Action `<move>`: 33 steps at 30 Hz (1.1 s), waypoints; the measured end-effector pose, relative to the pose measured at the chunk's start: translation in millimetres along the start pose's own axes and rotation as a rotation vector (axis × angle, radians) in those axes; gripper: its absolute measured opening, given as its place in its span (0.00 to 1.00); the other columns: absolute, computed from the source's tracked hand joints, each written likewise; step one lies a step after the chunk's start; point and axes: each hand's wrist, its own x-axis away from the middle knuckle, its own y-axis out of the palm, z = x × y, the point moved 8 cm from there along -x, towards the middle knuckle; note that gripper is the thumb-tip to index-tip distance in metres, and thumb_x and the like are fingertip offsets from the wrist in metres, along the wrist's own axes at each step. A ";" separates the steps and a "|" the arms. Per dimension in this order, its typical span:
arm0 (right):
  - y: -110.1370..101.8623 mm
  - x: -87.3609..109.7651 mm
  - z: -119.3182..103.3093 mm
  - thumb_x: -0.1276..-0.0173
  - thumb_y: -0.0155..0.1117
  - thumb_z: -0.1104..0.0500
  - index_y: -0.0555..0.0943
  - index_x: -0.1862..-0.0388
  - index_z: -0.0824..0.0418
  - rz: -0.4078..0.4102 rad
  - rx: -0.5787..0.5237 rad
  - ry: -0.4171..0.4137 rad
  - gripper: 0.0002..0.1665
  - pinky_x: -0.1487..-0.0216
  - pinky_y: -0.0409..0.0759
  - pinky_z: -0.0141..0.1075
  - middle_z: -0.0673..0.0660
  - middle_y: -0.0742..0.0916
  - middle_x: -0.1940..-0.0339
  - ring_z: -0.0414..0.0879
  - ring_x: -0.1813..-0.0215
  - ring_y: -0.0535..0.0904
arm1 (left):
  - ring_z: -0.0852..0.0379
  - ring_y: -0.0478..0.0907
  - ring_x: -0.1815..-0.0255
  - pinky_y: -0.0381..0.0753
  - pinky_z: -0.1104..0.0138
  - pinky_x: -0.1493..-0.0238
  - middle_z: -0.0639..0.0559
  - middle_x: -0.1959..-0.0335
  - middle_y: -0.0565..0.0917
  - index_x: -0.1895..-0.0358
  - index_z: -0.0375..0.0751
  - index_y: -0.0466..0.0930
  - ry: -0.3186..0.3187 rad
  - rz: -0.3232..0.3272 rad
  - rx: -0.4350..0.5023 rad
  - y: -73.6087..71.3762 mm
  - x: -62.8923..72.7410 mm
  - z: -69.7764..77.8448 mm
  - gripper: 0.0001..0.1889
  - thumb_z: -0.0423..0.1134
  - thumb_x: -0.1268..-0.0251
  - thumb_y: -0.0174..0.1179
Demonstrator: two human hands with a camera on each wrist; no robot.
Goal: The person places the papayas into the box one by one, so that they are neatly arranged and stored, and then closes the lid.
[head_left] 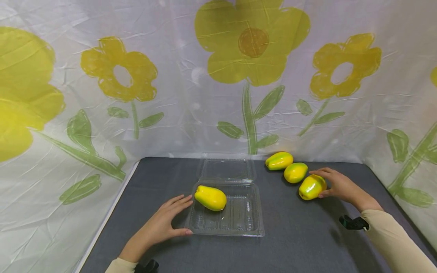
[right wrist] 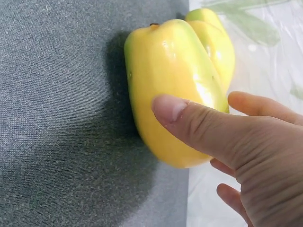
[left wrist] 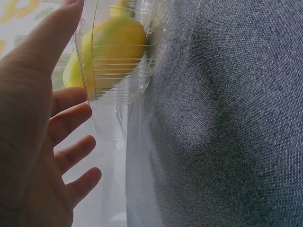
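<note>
A yellow-green papaya (head_left: pixel 210 198) lies in the left part of a clear plastic clamshell container (head_left: pixel 239 232), whose lid (head_left: pixel 227 170) is folded back. My left hand (head_left: pixel 162 223) is beside the container's left edge, fingers spread and thumb near the front corner. Its fingertips come right up to the plastic wall in the left wrist view. On the right, my right hand (head_left: pixel 343 186) reaches around the nearest loose papaya (head_left: pixel 312 187), which rests on the table. Its thumb (right wrist: pixel 170 111) overlaps that fruit in the right wrist view, and the other fingers extend along the far side.
Two more papayas, one in the middle (head_left: pixel 295 173) and one at the back (head_left: pixel 279 161), line up diagonally beyond the right hand. A grey cloth covers the table (head_left: pixel 283 231). Behind and beside it hangs a white curtain (head_left: pixel 184 125) printed with yellow flowers.
</note>
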 end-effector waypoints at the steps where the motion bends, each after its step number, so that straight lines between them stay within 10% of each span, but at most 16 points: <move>1: 0.4 0.1 0.1 0.51 0.81 0.56 0.73 0.30 0.58 -0.002 0.001 0.004 0.47 0.46 0.76 0.64 0.68 0.77 0.36 0.70 0.36 0.73 | 0.42 0.61 0.22 0.64 0.36 0.30 0.57 0.23 0.66 0.27 0.52 0.68 0.000 0.000 -0.001 -0.1 0.1 0.2 0.51 0.77 0.55 0.60; 14: 0.7 -2.0 -2.8 0.50 0.81 0.54 0.75 0.33 0.60 -0.016 0.028 0.003 0.44 0.46 0.75 0.65 0.69 0.78 0.37 0.70 0.37 0.72 | 0.42 0.61 0.22 0.63 0.36 0.30 0.56 0.23 0.66 0.27 0.51 0.68 -0.011 0.001 0.001 -1.3 0.0 2.3 0.48 0.64 0.55 0.72; 33: -1.2 0.2 -0.8 0.51 0.81 0.54 0.77 0.35 0.59 0.012 0.066 -0.016 0.43 0.46 0.76 0.64 0.67 0.80 0.39 0.69 0.39 0.74 | 0.41 0.61 0.22 0.64 0.35 0.31 0.56 0.23 0.66 0.27 0.51 0.68 -0.003 -0.001 0.003 0.5 0.4 0.3 0.50 0.73 0.54 0.65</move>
